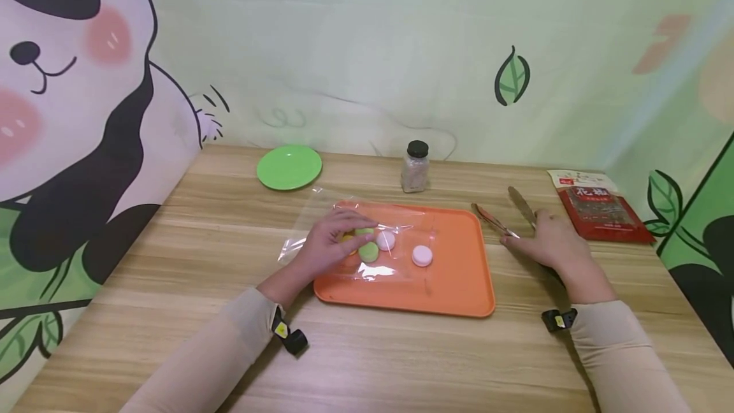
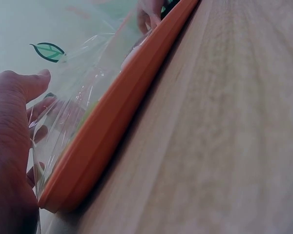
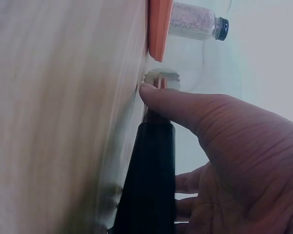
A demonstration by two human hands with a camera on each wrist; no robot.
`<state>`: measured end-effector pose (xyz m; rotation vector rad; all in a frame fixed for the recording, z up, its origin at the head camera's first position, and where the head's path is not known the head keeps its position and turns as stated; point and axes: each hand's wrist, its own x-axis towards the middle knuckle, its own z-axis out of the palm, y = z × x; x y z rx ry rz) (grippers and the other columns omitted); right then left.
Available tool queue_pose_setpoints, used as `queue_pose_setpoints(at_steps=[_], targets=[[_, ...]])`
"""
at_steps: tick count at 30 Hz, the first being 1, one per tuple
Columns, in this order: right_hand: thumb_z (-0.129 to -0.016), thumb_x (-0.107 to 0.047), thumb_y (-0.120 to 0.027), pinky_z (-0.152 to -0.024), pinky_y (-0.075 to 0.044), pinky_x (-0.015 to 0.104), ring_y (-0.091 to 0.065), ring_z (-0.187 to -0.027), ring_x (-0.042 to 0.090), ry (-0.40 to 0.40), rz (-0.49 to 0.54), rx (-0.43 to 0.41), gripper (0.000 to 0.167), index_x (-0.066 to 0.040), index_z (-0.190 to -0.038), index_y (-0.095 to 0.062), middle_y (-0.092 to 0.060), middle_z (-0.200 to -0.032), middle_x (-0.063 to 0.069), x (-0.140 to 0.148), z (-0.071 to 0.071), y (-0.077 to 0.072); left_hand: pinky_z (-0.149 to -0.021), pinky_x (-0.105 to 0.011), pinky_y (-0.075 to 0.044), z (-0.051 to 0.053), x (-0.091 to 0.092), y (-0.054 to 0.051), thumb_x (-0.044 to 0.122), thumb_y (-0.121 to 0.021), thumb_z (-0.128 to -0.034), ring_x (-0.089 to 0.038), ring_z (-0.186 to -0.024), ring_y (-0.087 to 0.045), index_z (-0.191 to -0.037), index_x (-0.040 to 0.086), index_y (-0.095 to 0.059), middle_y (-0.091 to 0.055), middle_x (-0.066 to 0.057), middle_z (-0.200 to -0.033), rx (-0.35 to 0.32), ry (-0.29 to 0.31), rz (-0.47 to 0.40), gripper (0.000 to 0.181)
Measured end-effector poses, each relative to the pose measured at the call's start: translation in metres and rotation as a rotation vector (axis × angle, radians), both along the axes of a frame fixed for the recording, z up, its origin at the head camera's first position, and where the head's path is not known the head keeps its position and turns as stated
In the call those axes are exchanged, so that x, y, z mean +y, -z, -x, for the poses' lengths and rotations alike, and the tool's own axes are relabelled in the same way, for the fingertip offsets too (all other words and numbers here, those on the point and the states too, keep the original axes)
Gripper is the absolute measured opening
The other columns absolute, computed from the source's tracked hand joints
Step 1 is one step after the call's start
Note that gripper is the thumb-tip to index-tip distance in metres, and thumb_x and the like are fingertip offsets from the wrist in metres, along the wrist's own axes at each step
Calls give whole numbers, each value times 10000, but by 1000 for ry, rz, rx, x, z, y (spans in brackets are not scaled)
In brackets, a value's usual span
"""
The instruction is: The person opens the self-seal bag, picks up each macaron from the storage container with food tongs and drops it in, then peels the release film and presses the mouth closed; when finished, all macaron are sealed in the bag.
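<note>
A clear plastic bag (image 1: 395, 271) lies across the orange tray (image 1: 459, 292). Green macarons (image 1: 369, 252), a pale one (image 1: 386, 240) and a partly hidden yellow one show through its film. A pink macaron (image 1: 422, 255) sits farther right, near the bag's edge. My left hand (image 1: 329, 241) holds the bag with bent fingers; creases spread from the fingertips (image 2: 41, 134) in the left wrist view. Beside the tray my right hand (image 1: 550, 244) grips metal tongs (image 1: 520, 202), whose arms are spread. Their black handle (image 3: 154, 175) shows in the right wrist view, with the thumb crossing just above it.
A green plate (image 1: 289, 167) lies at the table's back left. Behind the tray stands a glass jar (image 1: 415, 169) with a black lid. To the right of the tongs is a red spice packet (image 1: 602, 206). A panda-printed wall backs the wooden table (image 1: 373, 362).
</note>
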<state>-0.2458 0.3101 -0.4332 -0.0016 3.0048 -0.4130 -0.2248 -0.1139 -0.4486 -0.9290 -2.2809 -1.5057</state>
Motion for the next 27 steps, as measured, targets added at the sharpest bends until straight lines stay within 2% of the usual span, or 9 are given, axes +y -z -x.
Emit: queue_pose_setpoints(at_steps=[8, 11, 14, 16, 17, 19, 22, 24, 27], targets=[[-835, -709, -627, -678, -512, 578, -596, -963, 505, -15, -25, -18, 1039, 183, -1320, -408, -529, -1156, 399, -2, -2, 0, -1097, -461, -382, 15, -4, 23, 44, -788, -861, -250, -1134, -617, -1069, 28, -772, -748, -57, -1105, -10, 2, -4, 209], [-824, -730, -628, -713, -504, 604, -576, -990, 525, -24, -41, -18, 1054, 184, -1310, -428, -523, -1160, 404, -3, -3, -1, -1077, -435, -400, 18, -6, 27, 106, -794, -872, -210, -1134, -618, -1083, 72, -779, -747, -5, -1111, -1, 8, 0, 214], [-838, -717, -628, -733, -483, 642, -496, -1043, 560, -27, -63, 50, 1019, 171, -1305, -449, -481, -1194, 408, -8, -9, -7, -1080, -424, -402, 18, -6, 28, 135, -797, -875, -196, -1138, -614, -1102, 91, -778, -746, 18, -1114, 14, 12, 4, 231], [-879, -668, -620, -741, -484, 628, -496, -1038, 537, -35, -28, 129, 913, 143, -1280, -494, -502, -1183, 379, -17, -16, -17, -1123, -459, -361, 19, -7, 26, 146, -794, -879, -210, -1156, -610, -1127, 94, -770, -741, 21, -1130, 33, 8, 28, 255], [-907, -646, -600, -724, -492, 594, -519, -1002, 501, -49, 5, 159, 841, 121, -1246, -534, -539, -1152, 345, -23, -20, -23, -1127, -467, -355, 19, -7, 25, 168, -792, -883, -213, -1174, -599, -1152, 102, -761, -732, 22, -1156, 44, 1, 55, 278], [-953, -618, -556, -654, -503, 508, -578, -868, 399, -93, 126, 152, 709, 58, -1154, -623, -630, -1028, 249, -40, -29, -35, -1114, -482, -361, 21, -6, 18, 229, -779, -898, -221, -1201, -574, -1228, 127, -726, -705, 24, -1224, 49, -26, 132, 349], [-984, -636, -483, -519, -464, 378, -557, -589, 225, -200, 310, -44, 645, -27, -995, -696, -673, -773, 103, -68, -41, -43, -1093, -480, -380, 29, 4, -3, 345, -721, -934, -231, -1269, -531, -1369, 173, -626, -642, 24, -1339, 17, -81, 322, 478], [-973, -663, -477, -476, -443, 339, -524, -523, 182, -258, 358, -200, 646, -63, -912, -709, -658, -699, 56, -87, -47, -39, -1054, -452, -422, 38, 18, -20, 381, -670, -961, -219, -1263, -533, -1440, 190, -549, -622, 21, -1363, -29, -89, 479, 529], [-929, -648, -579, -461, -431, 306, -523, -500, 139, -337, 346, -307, 587, -87, -797, -692, -627, -630, 0, -110, -53, -26, -1038, -418, -452, 55, 45, -38, 338, -600, -1006, -218, -1250, -557, -1474, 167, -494, -619, -10, -1357, -76, -9, 708, 509]])
